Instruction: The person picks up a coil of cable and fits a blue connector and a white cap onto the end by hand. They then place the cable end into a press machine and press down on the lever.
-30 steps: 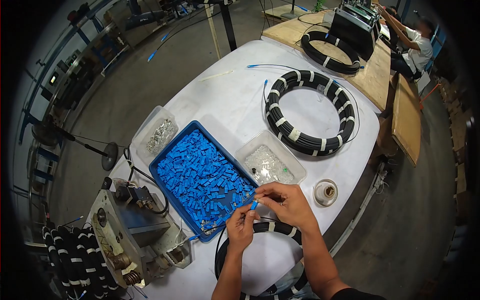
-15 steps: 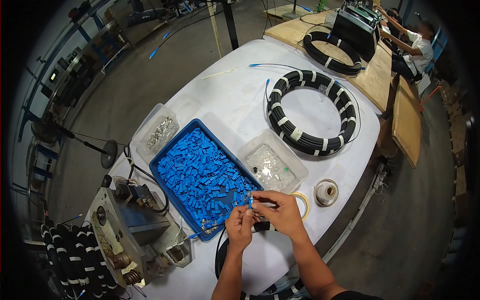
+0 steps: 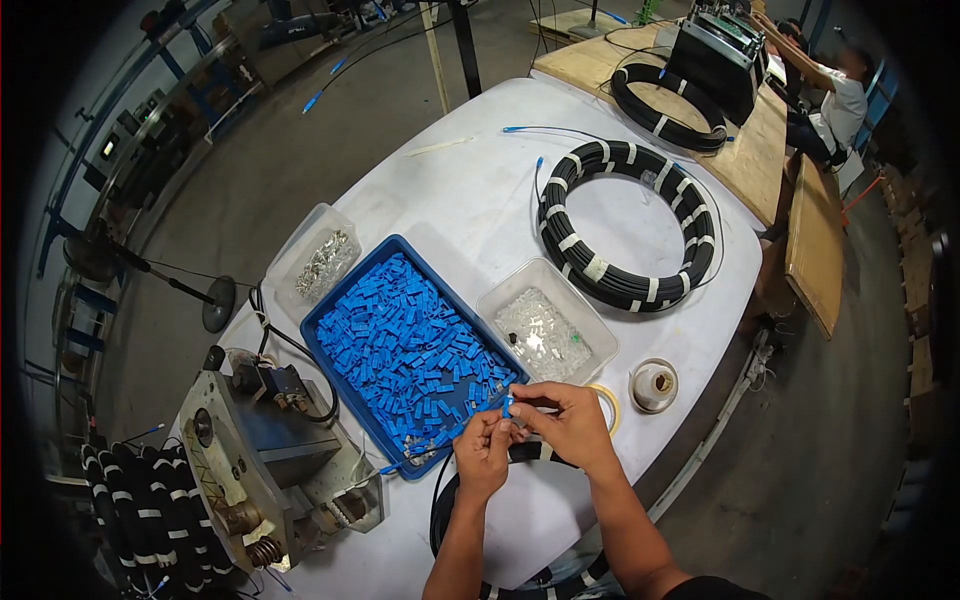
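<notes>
A small blue cable connector with a pale tip is pinched between my two hands, just past the near right corner of a blue tray. My left hand closes its thumb and fingers on the connector's lower part. From the other side, the thumb and forefinger of my right hand grip near the pale tip. The fingers cover much of the connector. Loose blue connector housings fill most of the blue tray. A black cable with a blue end crosses the tray's near corner.
Clear bins of metal parts and transparent caps flank the tray. A metal bench press stands at left. Taped black cable coils lie on the table, with a small round container at right. Another person sits far right.
Both hands stay closed on the connector and shift only slightly. The pale tip shows a little more between the fingers. The whole view has moved a few pixels.
</notes>
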